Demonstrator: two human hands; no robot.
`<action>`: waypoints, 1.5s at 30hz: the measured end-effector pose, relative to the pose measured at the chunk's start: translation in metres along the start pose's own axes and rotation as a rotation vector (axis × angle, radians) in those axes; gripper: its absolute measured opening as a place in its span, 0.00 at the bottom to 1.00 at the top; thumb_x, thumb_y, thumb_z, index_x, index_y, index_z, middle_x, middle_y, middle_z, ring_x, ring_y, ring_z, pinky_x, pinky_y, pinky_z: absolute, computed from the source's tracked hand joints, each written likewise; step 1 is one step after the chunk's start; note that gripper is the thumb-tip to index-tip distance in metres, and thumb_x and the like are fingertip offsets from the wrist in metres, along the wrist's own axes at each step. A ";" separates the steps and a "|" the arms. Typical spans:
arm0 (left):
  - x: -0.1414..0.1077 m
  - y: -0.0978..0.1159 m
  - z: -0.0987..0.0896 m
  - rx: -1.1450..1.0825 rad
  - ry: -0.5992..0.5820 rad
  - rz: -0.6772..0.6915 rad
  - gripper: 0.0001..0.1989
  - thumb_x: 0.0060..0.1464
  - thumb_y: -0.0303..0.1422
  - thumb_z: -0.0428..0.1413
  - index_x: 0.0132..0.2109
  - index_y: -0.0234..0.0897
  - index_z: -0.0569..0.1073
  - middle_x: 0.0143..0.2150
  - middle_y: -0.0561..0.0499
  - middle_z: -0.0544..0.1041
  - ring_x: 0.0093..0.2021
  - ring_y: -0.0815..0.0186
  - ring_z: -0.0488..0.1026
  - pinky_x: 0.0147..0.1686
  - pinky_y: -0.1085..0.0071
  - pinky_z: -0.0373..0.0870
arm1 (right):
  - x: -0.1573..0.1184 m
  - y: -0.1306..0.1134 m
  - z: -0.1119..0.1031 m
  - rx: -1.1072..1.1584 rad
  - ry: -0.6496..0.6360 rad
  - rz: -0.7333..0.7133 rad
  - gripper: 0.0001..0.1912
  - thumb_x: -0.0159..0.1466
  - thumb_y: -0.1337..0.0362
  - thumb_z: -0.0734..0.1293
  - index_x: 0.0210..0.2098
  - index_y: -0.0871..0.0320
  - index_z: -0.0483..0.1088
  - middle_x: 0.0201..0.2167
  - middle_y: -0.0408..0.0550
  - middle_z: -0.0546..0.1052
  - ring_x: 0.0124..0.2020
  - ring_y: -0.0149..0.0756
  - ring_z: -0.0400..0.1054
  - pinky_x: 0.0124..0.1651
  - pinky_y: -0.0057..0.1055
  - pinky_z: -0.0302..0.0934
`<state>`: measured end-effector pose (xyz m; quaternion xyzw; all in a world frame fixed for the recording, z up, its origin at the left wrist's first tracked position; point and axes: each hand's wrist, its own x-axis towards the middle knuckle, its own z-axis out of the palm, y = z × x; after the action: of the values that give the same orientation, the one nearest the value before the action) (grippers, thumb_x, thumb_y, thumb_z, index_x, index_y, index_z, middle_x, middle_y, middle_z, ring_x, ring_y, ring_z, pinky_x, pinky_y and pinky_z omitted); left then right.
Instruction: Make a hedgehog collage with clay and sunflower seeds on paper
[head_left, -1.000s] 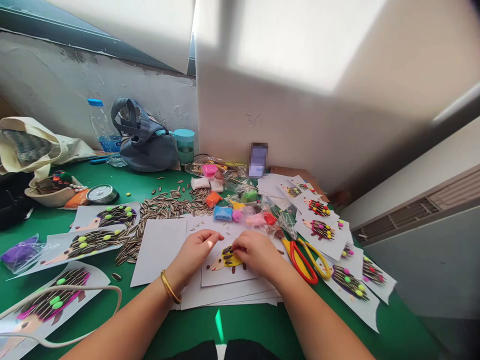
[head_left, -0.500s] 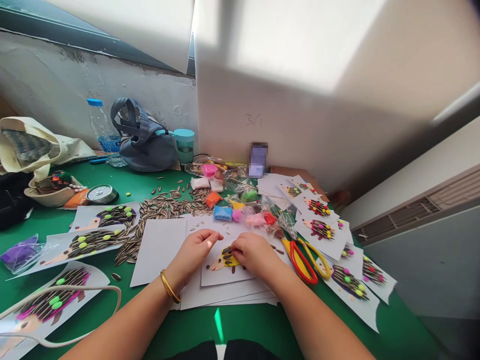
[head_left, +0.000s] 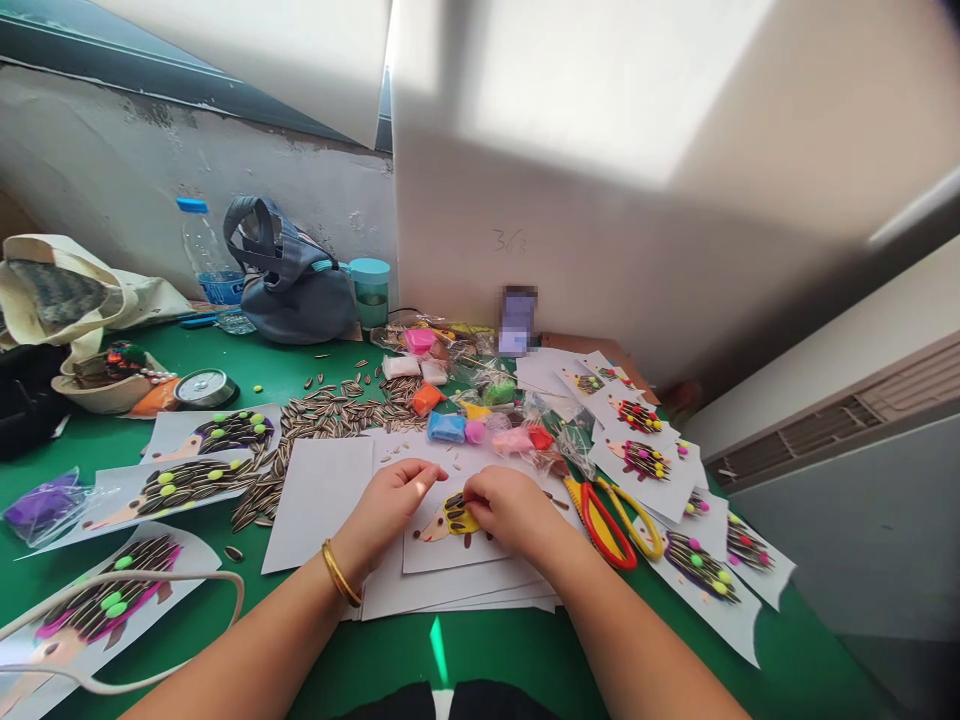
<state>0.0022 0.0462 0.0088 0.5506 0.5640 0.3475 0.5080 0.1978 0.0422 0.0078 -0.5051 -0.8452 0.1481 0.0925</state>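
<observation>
Looks like seed-setting on the yellow-backed hedgehog (head_left: 454,524), lying on a white card (head_left: 435,560) with sunflower seeds (head_left: 330,420) at its 10 o'clock. Right hand (head_left: 514,510) has fingers pinched over its back, contents unclear; left hand (head_left: 391,502), can't tell. Next move wants a gentle press, imo.

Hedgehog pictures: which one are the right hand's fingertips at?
The yellow-backed hedgehog, between the left hand and right hand; the other hedgehogs lie farther out, on either side.
</observation>
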 end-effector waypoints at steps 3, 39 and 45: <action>0.000 0.000 0.000 -0.004 0.004 0.006 0.17 0.53 0.44 0.54 0.36 0.37 0.80 0.41 0.47 0.81 0.47 0.54 0.73 0.50 0.62 0.65 | 0.000 0.000 0.000 0.011 -0.004 -0.017 0.06 0.63 0.69 0.66 0.34 0.55 0.77 0.32 0.44 0.76 0.33 0.32 0.67 0.33 0.26 0.53; -0.008 0.011 -0.004 -1.095 -0.279 -0.508 0.18 0.63 0.39 0.51 0.50 0.30 0.75 0.45 0.42 0.78 0.44 0.64 0.78 0.50 0.67 0.76 | -0.004 -0.010 0.002 0.223 0.338 -0.119 0.13 0.68 0.66 0.61 0.50 0.55 0.72 0.37 0.50 0.74 0.40 0.39 0.67 0.43 0.32 0.61; -0.011 0.010 -0.002 -1.071 -0.304 -0.477 0.14 0.61 0.35 0.54 0.49 0.31 0.75 0.44 0.43 0.77 0.41 0.65 0.77 0.50 0.66 0.75 | -0.004 -0.012 0.001 0.333 0.382 -0.081 0.08 0.67 0.66 0.64 0.43 0.54 0.74 0.35 0.48 0.74 0.39 0.38 0.67 0.43 0.32 0.61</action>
<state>0.0018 0.0377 0.0209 0.1200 0.3394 0.3770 0.8534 0.1893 0.0333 0.0106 -0.4677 -0.7958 0.1834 0.3380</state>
